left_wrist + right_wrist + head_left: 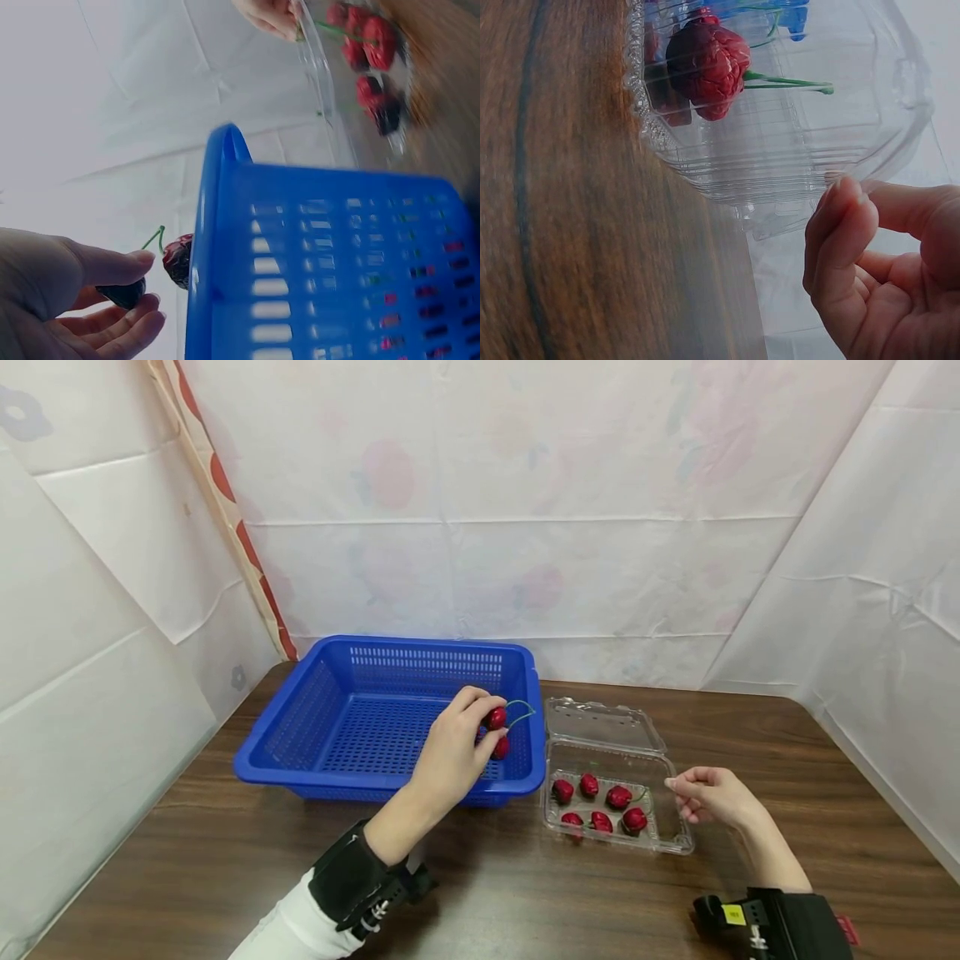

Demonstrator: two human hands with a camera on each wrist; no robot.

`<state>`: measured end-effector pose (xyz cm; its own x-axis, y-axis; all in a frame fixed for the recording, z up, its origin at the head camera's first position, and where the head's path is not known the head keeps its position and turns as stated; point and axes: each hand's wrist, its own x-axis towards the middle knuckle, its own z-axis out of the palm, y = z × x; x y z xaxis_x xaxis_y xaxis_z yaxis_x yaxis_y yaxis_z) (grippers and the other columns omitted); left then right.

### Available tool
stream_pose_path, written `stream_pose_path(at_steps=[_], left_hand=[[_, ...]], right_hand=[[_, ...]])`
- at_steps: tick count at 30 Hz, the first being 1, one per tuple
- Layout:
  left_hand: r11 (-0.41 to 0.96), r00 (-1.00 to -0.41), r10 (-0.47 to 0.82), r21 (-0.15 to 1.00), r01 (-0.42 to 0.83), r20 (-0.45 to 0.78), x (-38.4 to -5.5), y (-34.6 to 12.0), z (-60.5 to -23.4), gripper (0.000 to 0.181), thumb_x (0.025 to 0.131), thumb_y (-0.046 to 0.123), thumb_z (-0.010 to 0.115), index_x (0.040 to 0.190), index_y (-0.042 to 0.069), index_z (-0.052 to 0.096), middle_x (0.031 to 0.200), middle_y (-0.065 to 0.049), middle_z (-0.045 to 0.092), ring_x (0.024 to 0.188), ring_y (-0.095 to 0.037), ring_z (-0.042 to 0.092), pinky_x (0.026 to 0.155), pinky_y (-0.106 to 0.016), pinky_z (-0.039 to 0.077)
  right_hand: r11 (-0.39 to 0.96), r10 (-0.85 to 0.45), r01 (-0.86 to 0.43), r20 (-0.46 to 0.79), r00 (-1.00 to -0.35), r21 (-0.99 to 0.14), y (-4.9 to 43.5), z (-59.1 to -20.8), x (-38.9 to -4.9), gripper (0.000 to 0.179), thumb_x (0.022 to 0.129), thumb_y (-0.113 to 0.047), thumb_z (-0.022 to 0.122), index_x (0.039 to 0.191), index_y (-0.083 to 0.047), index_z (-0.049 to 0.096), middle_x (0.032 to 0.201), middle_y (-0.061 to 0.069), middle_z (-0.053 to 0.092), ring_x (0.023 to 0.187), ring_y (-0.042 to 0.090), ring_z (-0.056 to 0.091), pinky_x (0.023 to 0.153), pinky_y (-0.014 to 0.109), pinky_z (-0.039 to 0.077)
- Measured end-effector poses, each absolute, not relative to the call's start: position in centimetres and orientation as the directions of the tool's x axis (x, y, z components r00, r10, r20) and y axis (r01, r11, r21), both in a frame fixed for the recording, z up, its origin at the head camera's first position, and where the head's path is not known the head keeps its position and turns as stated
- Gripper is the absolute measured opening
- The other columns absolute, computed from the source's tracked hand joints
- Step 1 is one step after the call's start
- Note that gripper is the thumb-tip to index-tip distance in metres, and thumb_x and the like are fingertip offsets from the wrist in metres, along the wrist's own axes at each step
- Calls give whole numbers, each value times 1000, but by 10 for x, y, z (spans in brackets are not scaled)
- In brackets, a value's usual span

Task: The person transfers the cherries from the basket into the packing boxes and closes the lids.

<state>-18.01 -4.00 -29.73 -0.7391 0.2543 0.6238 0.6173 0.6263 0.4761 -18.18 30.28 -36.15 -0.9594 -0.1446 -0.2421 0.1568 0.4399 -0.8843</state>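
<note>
My left hand (450,745) pinches one of a pair of dark red cherries (497,718) over the right end of a blue plastic basket (285,774). Green stems join the pair; in the left wrist view the second cherry (178,262) hangs beside the fingers, partly behind the basket's rim. With thumb and fingertips, my right hand (712,795) pinches the right rim of a clear hinged plastic box (675,847). Several cherries (618,797) lie inside the box. The right wrist view shows one cherry (709,67) through its clear wall.
Basket and box stand side by side on a dark wooden table (495,893). The box's lid (603,727) is folded back toward the rear. White patterned sheets (480,527) hang behind and at both sides.
</note>
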Motion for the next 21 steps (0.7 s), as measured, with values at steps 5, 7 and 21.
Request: stream_pose_path(at_steps=[5, 7, 21], left_hand=[[605, -726, 281, 471, 642, 628, -178, -28, -298, 27, 76, 3, 68, 101, 0, 62, 98, -7, 53, 87, -18, 57, 72, -28, 49], [593, -721, 293, 472, 652, 627, -177, -23, -299, 26, 76, 3, 68, 102, 0, 62, 98, -7, 53, 88, -19, 57, 72, -28, 49], [552, -673, 388, 426, 717, 630, -173, 4, -308, 26, 78, 3, 66, 103, 3, 61, 99, -6, 52, 87, -16, 57, 74, -25, 48]], right_hand=[[444, -138, 157, -241, -961, -882, 302, -361, -182, 29, 90, -18, 52, 92, 11, 49, 65, 3, 52, 53, 9, 52, 52, 27, 48], [444, -137, 157, -239, -961, -882, 302, -361, -182, 29, 89, -18, 53, 91, 11, 49, 65, 3, 52, 53, 9, 52, 52, 26, 48], [435, -136, 151, -231, -963, -888, 303, -362, -182, 29, 89, -17, 53, 91, 12, 48, 65, 4, 53, 53, 9, 52, 51, 27, 48]])
